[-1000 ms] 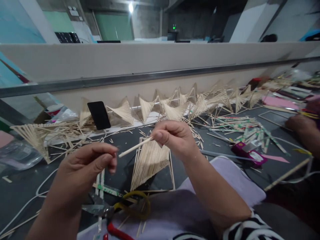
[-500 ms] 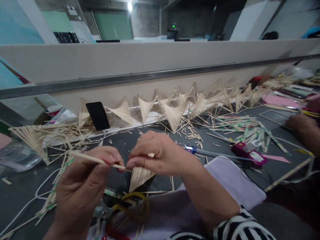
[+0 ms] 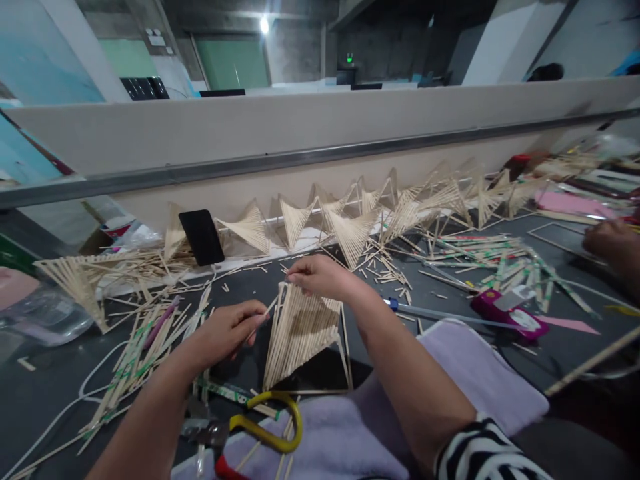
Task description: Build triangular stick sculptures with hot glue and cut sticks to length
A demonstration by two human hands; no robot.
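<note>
Head view: left hand (image 3: pixel 239 328) low over the dark tabletop (image 3: pixel 240 283), thumb and forefinger pinching a thin wooden stick (image 3: pixel 271 306) that points up toward the frame work. Right hand (image 3: pixel 317 275) above the far edge of the fan-like stick panel (image 3: pixel 300 333), fingers curled down near its upper left corner; cannot tell whether they grip anything. Panel lies directly before the wearer, sticks side by side, slanting within a thin frame. Nearer: yellow-and-red-handled scissors (image 3: pixel 215 433), partly on a pale purple cloth (image 3: pixel 345 430). Left: loose heap of sticks with green markings (image 3: pixel 123 383). Behind: black phone-like slab (image 3: pixel 202 237) leaning, beside a row of twisted stick models (image 3: pixel 350 233) along the partition (image 3: pixel 300 123). Far right: another person's hand (image 3: pixel 613 241), at the table's edge of view.
</note>
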